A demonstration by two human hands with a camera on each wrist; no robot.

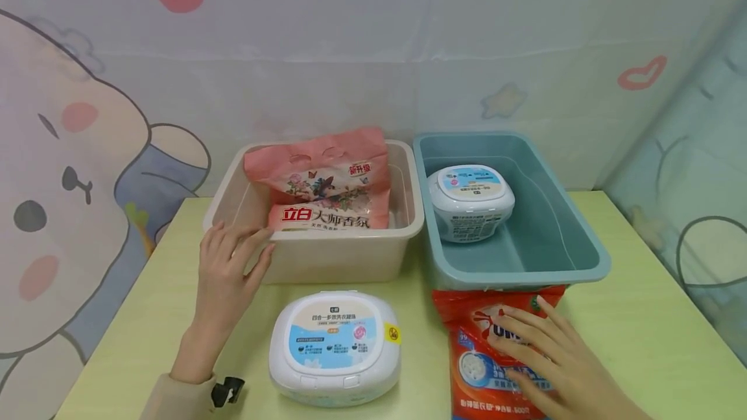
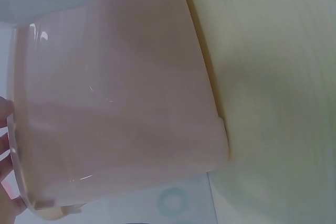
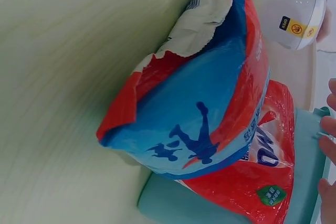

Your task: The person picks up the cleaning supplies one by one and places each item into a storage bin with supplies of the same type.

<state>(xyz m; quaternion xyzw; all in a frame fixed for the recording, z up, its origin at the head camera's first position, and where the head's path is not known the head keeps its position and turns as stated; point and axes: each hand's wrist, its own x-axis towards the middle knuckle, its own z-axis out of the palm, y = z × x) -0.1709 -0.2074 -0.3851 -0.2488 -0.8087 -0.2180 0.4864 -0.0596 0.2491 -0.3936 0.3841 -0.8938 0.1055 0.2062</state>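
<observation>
My left hand (image 1: 229, 264) is at the front left corner of a cream plastic basin (image 1: 338, 258), with its relaxed fingertips at the rim. Inside that basin lies a pink bag of laundry powder (image 1: 327, 180). The fingers of my right hand (image 1: 548, 355) are spread over a red and blue bag of laundry powder (image 1: 484, 381), which stands against the front of a teal basin (image 1: 525, 275). The right wrist view shows the bag's blue side (image 3: 194, 114) and my fingers (image 3: 329, 148) apart from it, near the teal rim.
A white lidded tub of laundry pods (image 1: 335, 349) stands on the pale yellow-green table (image 1: 146, 290) between my hands. A similar white tub (image 1: 471, 203) sits in the left part of the teal basin. Behind both basins hangs a printed cloth (image 1: 350, 83).
</observation>
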